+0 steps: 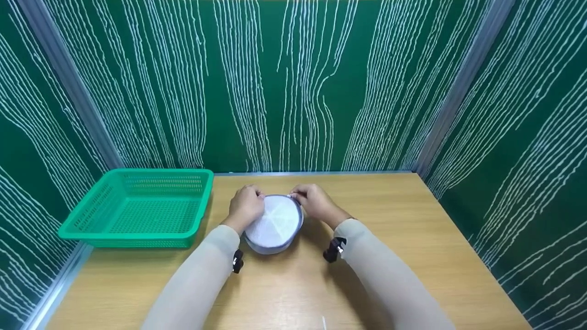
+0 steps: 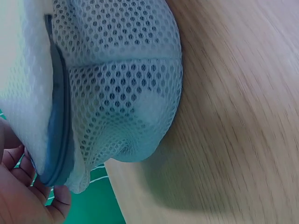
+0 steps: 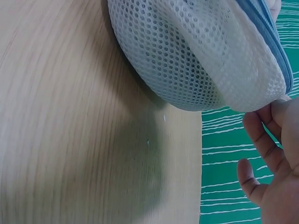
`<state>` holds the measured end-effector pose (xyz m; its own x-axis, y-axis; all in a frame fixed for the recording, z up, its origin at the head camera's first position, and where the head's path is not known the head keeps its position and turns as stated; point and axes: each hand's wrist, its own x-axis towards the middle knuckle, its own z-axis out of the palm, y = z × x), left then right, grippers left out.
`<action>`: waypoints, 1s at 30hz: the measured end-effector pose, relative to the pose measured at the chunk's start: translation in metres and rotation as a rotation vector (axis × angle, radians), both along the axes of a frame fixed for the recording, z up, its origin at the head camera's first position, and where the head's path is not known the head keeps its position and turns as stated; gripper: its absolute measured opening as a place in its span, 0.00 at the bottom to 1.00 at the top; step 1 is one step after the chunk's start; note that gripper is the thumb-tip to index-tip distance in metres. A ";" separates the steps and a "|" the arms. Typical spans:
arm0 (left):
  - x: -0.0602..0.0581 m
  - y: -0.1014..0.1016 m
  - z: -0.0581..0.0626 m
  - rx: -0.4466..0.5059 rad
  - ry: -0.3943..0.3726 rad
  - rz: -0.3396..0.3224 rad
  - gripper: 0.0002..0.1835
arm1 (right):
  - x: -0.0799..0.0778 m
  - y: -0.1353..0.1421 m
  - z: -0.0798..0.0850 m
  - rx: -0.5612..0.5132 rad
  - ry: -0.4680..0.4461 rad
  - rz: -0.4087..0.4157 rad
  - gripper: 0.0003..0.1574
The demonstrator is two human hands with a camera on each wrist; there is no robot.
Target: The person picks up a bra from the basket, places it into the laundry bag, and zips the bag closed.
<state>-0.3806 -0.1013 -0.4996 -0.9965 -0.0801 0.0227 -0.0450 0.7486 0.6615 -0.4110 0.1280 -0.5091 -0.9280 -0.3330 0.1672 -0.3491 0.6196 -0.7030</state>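
Note:
A round white mesh laundry bag [image 1: 276,222] stands on the wooden table in front of me, its flat top tilted toward the head camera. A blue-grey zipper [image 2: 60,121] runs around its top edge. My left hand [image 1: 246,205] holds the far left of the rim, thumb over the top. At the far right of the rim, my right hand [image 1: 315,201] pinches the edge between thumb and fingertips. In the right wrist view, the other fingers of that hand spread away from the bag's mesh side [image 3: 173,56]. The mesh looks puffed out and rounded.
On the left side of the table sits a green plastic basket [image 1: 137,242] with perforated walls. Green panels [image 1: 238,91] with wavy white lines enclose the back and sides of the wooden table [image 1: 412,220]. Both forearms reach in from the front.

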 end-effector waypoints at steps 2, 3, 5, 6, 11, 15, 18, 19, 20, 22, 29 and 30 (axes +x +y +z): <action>0.001 0.000 0.001 0.001 -0.002 -0.008 0.12 | 0.000 0.000 0.000 0.001 -0.002 -0.006 0.10; 0.001 0.000 0.001 0.002 -0.002 -0.012 0.12 | 0.000 -0.001 0.000 0.001 -0.003 -0.008 0.10; 0.001 0.000 0.001 -0.001 0.005 -0.024 0.12 | 0.000 -0.001 0.001 0.000 -0.012 -0.015 0.10; 0.001 0.001 0.001 -0.004 0.009 -0.029 0.12 | 0.000 -0.001 0.000 -0.001 -0.014 -0.020 0.10; -0.001 0.003 0.000 -0.066 0.055 -0.064 0.13 | 0.000 -0.001 -0.001 -0.019 -0.022 -0.031 0.11; -0.001 0.009 0.003 -0.086 0.079 -0.112 0.14 | 0.001 -0.002 -0.001 -0.037 -0.021 -0.025 0.11; 0.000 0.015 0.006 -0.095 0.101 -0.153 0.12 | 0.001 -0.002 0.000 -0.039 -0.016 -0.023 0.11; 0.000 0.017 0.007 -0.098 0.110 -0.167 0.12 | 0.001 -0.003 0.000 -0.040 -0.011 -0.020 0.11; 0.000 0.019 0.007 -0.103 0.122 -0.180 0.11 | 0.001 -0.003 0.000 -0.041 -0.006 -0.020 0.11; 0.000 0.022 0.009 -0.115 0.145 -0.205 0.10 | 0.001 -0.004 0.000 -0.044 0.004 -0.017 0.10; -0.002 0.026 0.010 -0.106 0.150 -0.229 0.08 | 0.000 -0.005 -0.002 -0.048 0.018 0.002 0.10; -0.002 0.026 0.010 -0.097 0.140 -0.222 0.07 | 0.000 -0.004 -0.002 -0.048 0.018 0.004 0.10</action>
<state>-0.3825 -0.0751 -0.4898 -0.9759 0.1496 0.1587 0.2145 0.7902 0.5741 -0.4106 0.1237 -0.5112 -0.9235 -0.3277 0.1993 -0.3638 0.5843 -0.7254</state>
